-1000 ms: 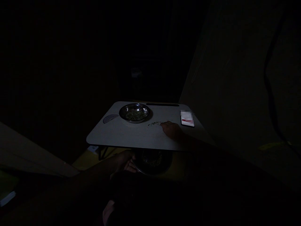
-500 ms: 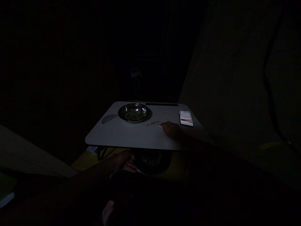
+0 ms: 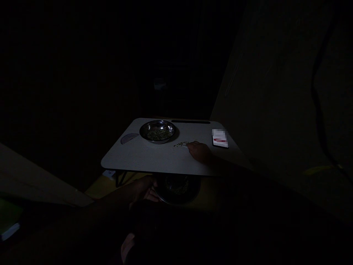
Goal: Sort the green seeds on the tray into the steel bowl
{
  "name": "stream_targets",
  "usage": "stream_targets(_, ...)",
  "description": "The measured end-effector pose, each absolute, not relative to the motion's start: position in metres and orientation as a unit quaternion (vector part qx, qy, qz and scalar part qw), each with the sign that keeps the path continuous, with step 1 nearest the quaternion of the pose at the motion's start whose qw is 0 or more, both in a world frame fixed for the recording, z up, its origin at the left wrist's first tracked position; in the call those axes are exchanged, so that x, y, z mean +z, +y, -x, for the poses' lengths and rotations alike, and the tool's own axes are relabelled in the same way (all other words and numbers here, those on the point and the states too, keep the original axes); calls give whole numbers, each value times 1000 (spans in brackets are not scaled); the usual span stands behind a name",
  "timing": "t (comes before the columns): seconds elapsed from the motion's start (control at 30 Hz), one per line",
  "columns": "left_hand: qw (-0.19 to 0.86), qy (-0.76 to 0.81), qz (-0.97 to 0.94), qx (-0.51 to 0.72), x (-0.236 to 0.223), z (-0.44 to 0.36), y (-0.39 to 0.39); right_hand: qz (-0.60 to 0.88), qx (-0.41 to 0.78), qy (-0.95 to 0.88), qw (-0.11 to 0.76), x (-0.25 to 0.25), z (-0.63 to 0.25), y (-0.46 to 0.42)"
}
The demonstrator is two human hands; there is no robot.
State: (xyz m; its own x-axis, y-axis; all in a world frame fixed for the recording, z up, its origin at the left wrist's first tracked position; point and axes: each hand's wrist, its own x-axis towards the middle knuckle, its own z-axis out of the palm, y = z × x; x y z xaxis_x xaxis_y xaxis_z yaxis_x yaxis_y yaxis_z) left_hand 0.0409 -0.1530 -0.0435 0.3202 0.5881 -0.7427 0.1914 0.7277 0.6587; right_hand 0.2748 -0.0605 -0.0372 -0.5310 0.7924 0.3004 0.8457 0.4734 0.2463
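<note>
My left hand (image 3: 147,189) grips the rim of a dark metal bowl (image 3: 191,198) held low, just below the near edge of the table. Small pieces lie inside that bowl, dim in the poor light. On the white tabletop (image 3: 140,160) my right hand (image 3: 199,151) is closed around a thin pale strip (image 3: 185,146), its kind too small to make out. The strip's tip touches a scatter of small greenish seeds or grains (image 3: 180,144). Behind and left stands a shiny steel bowl (image 3: 157,142) with more of the greenish pieces in it.
A purple-tinted protractor (image 3: 129,138) lies left of the steel bowl. At the table's right side rests a lit phone (image 3: 220,139). A dark slot (image 3: 191,122) runs along the far edge. Walls close in on the right; the surroundings are very dark.
My right hand has shifted slightly left, over the edge of the scattered grains, with the strip showing less. The left hand keeps hold of the low bowl. The view has tilted slightly.
</note>
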Motion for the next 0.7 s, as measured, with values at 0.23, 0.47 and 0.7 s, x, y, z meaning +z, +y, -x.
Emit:
stream_targets(0.23, 736, 558, -350, 153, -48, -38, -153, 486, -188, -851, 70, -39, -276, -58)
stream_targets(0.47, 736, 564, -348, 139, -46, -40, -153, 493, -188, -847, 68, -39, -279, -58)
stream_targets(0.7, 730, 572, -345, 143, -47, -36, -154, 502, -188, -842, 62, -38, -276, -58)
